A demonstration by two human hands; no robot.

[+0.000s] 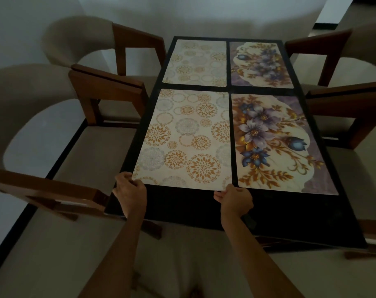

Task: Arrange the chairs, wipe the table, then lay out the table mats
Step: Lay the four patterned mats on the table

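Table (pixel 290 211), dark-topped, carrying four mats in two rows. Left hand (pixel 130 191) pinches the near-left corner of the near circle-patterned mat (pixel 187 138); right hand (pixel 234 201) pinches its near-right corner. Near floral mat (pixel 279 145) lies just beside it. Wooden chairs (pixel 54 130) flank both long sides.

Dim room: plain pale wall (pixel 182 16) behind, light floor (pixel 43 265) with a dark strip.

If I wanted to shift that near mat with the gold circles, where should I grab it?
Probably by the two near corners of the circle-patterned mat, from the table's near end, as the left hand and right hand do. It lies flat, with only that edge in easy reach.
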